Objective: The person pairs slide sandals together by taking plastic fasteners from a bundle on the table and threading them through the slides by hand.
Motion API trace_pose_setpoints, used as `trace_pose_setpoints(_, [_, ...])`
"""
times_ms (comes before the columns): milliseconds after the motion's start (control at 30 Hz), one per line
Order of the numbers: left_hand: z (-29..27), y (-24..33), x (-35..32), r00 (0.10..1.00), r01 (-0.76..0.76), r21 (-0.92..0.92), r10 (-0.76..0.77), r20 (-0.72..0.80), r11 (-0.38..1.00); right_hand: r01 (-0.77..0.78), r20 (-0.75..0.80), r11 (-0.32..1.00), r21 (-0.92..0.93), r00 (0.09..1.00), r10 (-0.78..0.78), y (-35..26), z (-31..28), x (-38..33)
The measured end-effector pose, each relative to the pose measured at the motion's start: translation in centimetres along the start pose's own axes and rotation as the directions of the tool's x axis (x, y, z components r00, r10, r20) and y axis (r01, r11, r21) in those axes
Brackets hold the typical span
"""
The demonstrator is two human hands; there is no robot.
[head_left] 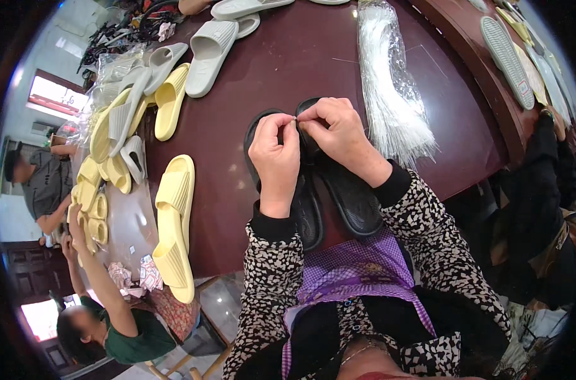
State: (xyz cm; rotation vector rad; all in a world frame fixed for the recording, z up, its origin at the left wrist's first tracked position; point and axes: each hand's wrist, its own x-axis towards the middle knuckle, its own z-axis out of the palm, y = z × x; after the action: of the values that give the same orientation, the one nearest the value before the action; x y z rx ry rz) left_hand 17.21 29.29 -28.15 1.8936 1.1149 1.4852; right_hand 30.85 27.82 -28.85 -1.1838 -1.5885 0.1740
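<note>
Seemingly, the black slippers [341, 187] are paired but not yet fastened; left hand [275, 152] and right hand [340, 130] are pinched closed, contents indiscernible; white strands [389, 82] are bundled at two o'clock.

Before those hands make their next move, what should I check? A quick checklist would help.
1. Black slippers beneath the hands: ok, side by side.
2. Left hand in a pinch: ok.
3. Right hand pinching too, fingertips close to the left's: ok.
4. What they pinch: cannot tell, too small.
5. Bundle of white strands nearby: ok, right of the right hand.
6. Nearest yellow slides out of the way: ok, well left.
</note>
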Motion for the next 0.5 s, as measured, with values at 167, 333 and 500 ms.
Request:
trace_pose_setpoints(167, [-0.2, -0.4, 0.0, 1.0, 0.0, -0.017, 0.0, 0.019, 1.0, -0.103, 0.007, 0.992, 0.066, 0.995, 0.103, -0.5, -0.1, 0.0])
trace_pose_setpoints(333, [-1.2, -0.6, 0.5, 0.907, 0.421, -0.437, -0.356, 0.226, 0.795, -0.11, 0.029, 0.988, 0.107, 0.994, 0.108, -0.6, -0.1, 0.1])
trace_pose_setpoints(500, [-1.3, -1.0, 0.6, 0.885, 0.464, -0.497, -0.355, 0.301, 0.733, -0.082, 0.051, 0.993, 0.08, 0.996, 0.078, -0.3, -0.3, 0.0])
